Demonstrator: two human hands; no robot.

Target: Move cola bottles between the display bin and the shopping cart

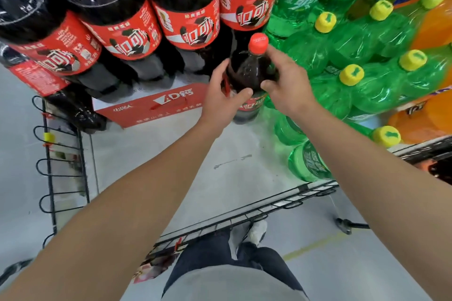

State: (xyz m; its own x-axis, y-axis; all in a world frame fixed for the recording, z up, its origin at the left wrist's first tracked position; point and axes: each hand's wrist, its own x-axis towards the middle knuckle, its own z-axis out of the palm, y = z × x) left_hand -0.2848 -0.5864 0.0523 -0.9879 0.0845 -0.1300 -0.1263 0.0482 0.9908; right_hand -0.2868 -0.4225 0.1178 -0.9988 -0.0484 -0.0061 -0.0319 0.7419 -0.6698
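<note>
Both hands wrapped round one cola bottle, left hand low on its side, right hand near the red cap, arms stretched out straight. Bottle upright over the display bin, beside green bottles. Probably mid-carry; next, a firm hold and a careful lift or set-down.

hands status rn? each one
Left hand: holding the cola bottle, grip round its body.
Right hand: holding the same bottle, near the shoulder.
</note>
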